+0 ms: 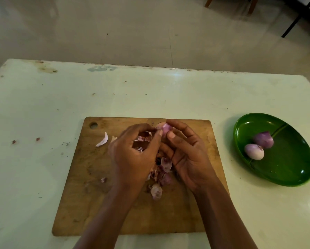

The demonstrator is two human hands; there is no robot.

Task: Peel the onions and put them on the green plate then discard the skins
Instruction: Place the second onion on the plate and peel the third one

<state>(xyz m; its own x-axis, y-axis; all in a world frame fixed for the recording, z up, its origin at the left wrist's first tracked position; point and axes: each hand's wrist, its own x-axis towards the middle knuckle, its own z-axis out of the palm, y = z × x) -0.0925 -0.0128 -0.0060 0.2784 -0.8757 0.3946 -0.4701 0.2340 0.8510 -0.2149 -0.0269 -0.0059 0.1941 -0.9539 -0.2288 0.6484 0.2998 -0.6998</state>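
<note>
Right under the lens, your two forearms come in from six o'clock and meet over the cutting board point(89, 194), a wooden one lying flat on the pale table point(34, 105).

Out at nine o'clock, two small reddish scraps point(13, 141) sit on the bare tabletop, well apart from the board. On the board itself, up at ten o'clock from your hands, there's a lone pale sliver of skin point(102, 141).

Now your left hand point(136, 155): fingers curled over, gripping a bunch of skin flakes point(141, 141) in the hollow of the palm, thumb tip up against the onion point(164, 129). That onion is at twelve o'clock of both hands, raised a touch over the far half of the board, pink and partly stripped. Below, between your wrists, a heap of peelings point(161, 175) lies on the wood.

Your right hand point(188, 159) has the onion pinched, thumb on the near side and fingers arched over the top.

Over at three o'clock, off the board, sits the green plate point(294, 168). Two peeled onions are on its left half, touching: the paler one point(254, 151) nearer you, the purple one point(263, 139) just behind it.
</note>
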